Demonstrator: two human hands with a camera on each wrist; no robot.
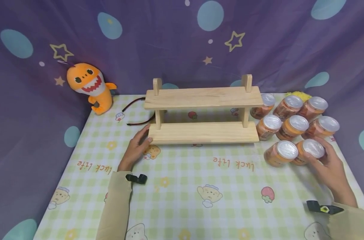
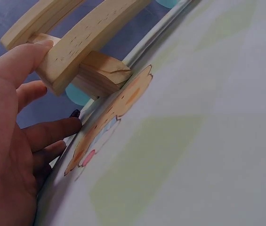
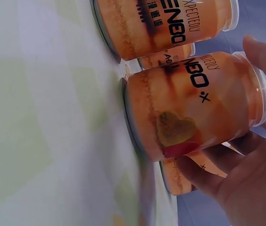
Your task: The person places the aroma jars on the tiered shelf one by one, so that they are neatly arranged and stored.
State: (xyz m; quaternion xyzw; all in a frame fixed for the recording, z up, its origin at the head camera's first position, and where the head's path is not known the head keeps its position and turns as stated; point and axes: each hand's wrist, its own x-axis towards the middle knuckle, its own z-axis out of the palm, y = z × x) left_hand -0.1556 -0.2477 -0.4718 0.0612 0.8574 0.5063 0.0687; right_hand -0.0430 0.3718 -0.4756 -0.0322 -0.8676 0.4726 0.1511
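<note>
From where I stand, the person's right hand [image 1: 329,163] is curled around a squat, clear, orange jar with a silvery top [image 1: 312,149], thumb on one side near the lid and fingers on the other. Whether the jar sits flat on the table [image 1: 179,203] or is slightly raised, I can't tell. It is the right-hand one of two in the front row, close beside a matching orange jar [image 1: 281,153]. Behind these two stand six more of the same kind [image 1: 292,127], in two rows of three, just beyond the right end of a two-tier shelf of pale wood [image 1: 203,133].

The left hand [image 1: 135,148] is at the shelf's other end, its thumb touching the lower board near the front corner, the other fingers loosely spread by the board's end. A thin dark red-and-black cord [image 1: 134,104] curves out behind that end. Farther left, an orange plush shark with a toothy grin [image 1: 93,85] leans by the purple patterned curtain [image 1: 173,50]. A fluffy yellow thing [image 1: 299,95] peeks out behind the back row.
</note>
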